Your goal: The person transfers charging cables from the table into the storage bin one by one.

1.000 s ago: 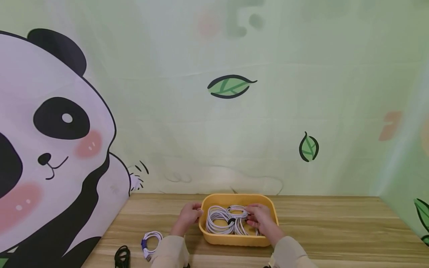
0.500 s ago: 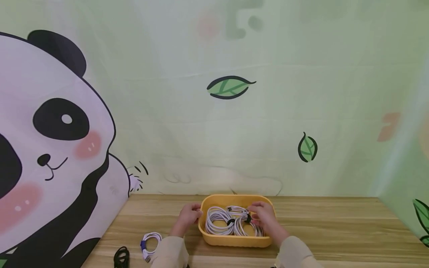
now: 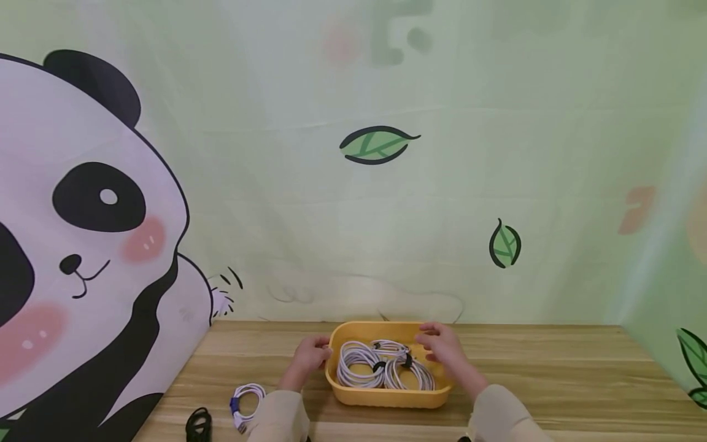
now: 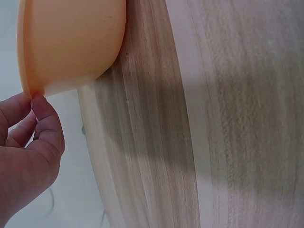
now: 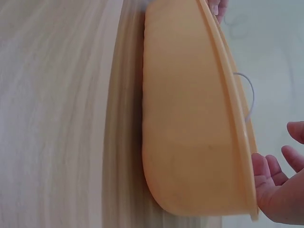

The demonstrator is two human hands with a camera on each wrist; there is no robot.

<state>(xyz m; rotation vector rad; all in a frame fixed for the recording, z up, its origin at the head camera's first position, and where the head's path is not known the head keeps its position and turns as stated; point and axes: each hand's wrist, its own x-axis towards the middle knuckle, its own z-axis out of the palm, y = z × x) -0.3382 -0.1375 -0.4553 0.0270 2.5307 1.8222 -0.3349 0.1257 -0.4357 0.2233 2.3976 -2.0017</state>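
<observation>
A yellow plastic bin [image 3: 386, 399] stands on the wooden table, with several coiled white cables [image 3: 347, 367] inside, bound with black ties [image 3: 409, 361]. At its left end my left hand [image 3: 310, 355] pinches the rim between thumb and fingers; the left wrist view shows that left hand [image 4: 35, 147] right at the lip. Over the bin's right end is my right hand [image 3: 446, 351], its fingers spread and holding nothing. In the right wrist view the right hand [image 5: 285, 190] reaches past the rim with loose fingers, and one cable loop [image 5: 252, 95] rises above the edge.
Left of the bin, a white cable coil [image 3: 251, 390] with a blue strap lies on the table [image 3: 541, 374]. Beside it is a black cable bundle [image 3: 199, 423], partly cut off by the frame. A backdrop [image 3: 309, 245] printed with a panda and leaves hangs close behind the bin.
My right hand has let go of a white cable coil in the bin and moved up and right toward the rim. The left hand has kept its grip on the bin.
</observation>
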